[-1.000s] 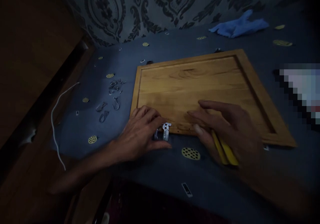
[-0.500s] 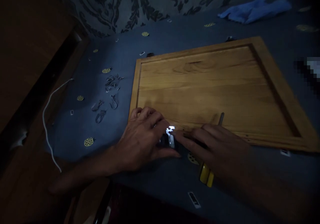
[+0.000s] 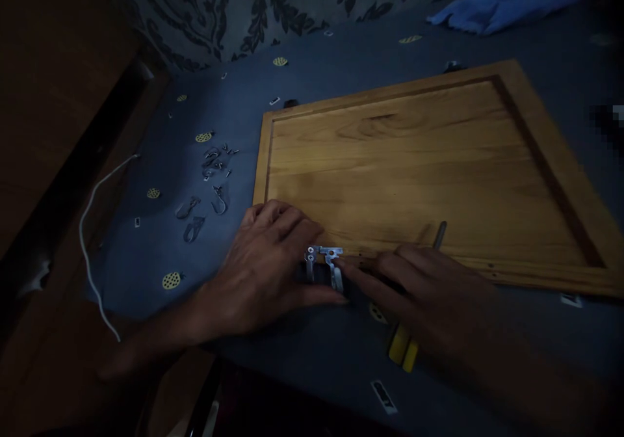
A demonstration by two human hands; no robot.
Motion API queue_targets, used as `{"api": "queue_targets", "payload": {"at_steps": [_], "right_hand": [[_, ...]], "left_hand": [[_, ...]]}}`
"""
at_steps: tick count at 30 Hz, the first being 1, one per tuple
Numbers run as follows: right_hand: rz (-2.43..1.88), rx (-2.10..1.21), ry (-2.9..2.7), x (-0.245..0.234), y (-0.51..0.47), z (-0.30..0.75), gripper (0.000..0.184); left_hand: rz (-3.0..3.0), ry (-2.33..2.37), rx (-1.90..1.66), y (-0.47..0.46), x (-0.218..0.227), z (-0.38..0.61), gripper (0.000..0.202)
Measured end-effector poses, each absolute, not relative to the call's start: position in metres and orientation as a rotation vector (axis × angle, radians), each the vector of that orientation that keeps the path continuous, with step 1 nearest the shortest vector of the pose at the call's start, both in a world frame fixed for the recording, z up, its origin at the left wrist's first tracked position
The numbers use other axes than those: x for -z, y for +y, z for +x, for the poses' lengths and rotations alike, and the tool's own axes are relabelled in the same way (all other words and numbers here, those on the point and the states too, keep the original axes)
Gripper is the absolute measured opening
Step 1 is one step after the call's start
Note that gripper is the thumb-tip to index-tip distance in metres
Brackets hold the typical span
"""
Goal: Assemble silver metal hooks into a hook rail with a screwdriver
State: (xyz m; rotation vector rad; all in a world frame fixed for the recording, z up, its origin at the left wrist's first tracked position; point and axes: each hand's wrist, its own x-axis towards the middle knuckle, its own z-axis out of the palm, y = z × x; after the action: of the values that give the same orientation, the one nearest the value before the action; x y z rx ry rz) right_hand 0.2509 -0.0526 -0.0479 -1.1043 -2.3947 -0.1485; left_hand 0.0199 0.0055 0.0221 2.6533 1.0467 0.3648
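Note:
My left hand (image 3: 268,261) lies over the near left edge of a wooden panel (image 3: 380,170). Its fingers rest on the wood and its thumb stretches apart, below a metal hinge (image 3: 322,253) fitted at that edge. Two cross-head screws show on the hinge's left part. My right hand (image 3: 424,287) is closed around a screwdriver (image 3: 403,349); the yellow handle sticks out below the palm and the shaft points away above it. The right index fingertip is at the right side of the hinge, apparently touching it.
Small screws (image 3: 227,151) and several loose metal pieces (image 3: 219,199) lie left of the panel on the blue patterned cloth (image 3: 146,255). A blue glove (image 3: 502,8) lies at the back right. A white cable (image 3: 85,229) runs along the left edge.
My left index finger has drawn back from the hinge, so its left part with the screws now shows. The bright glare on the metal is gone. The right hand has hardly moved.

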Motion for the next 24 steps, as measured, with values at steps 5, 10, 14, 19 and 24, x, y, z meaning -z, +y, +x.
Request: {"api": "queue_targets", "payload": {"at_steps": [5, 10, 14, 19, 24], "right_hand": [[-1.121, 0.173, -2.426, 0.0475, -0.0528, 0.2516, 0.040], [-1.131, 0.163, -2.439, 0.0468, -0.0542, 0.2517, 0.040], [-1.124, 0.152, -2.399, 0.0465, -0.0551, 0.2507, 0.038], [-1.126, 0.179, -2.388, 0.0463, -0.0549, 0.2501, 0.036], [-1.112, 0.204, -2.382, 0.0464, -0.0532, 0.2493, 0.036]], "left_hand": [[2.726, 0.980, -0.345, 0.0030, -0.0214, 0.0224, 0.058], [2.736, 0.962, -0.251, 0.0007, -0.0198, 0.0258, 0.052], [2.702, 0.946, -0.250, 0.0000, -0.0202, 0.0269, 0.048], [2.664, 0.945, -0.251, -0.0009, -0.0195, 0.0266, 0.044], [2.607, 0.934, -0.267, -0.0007, -0.0176, 0.0262, 0.041]]}}
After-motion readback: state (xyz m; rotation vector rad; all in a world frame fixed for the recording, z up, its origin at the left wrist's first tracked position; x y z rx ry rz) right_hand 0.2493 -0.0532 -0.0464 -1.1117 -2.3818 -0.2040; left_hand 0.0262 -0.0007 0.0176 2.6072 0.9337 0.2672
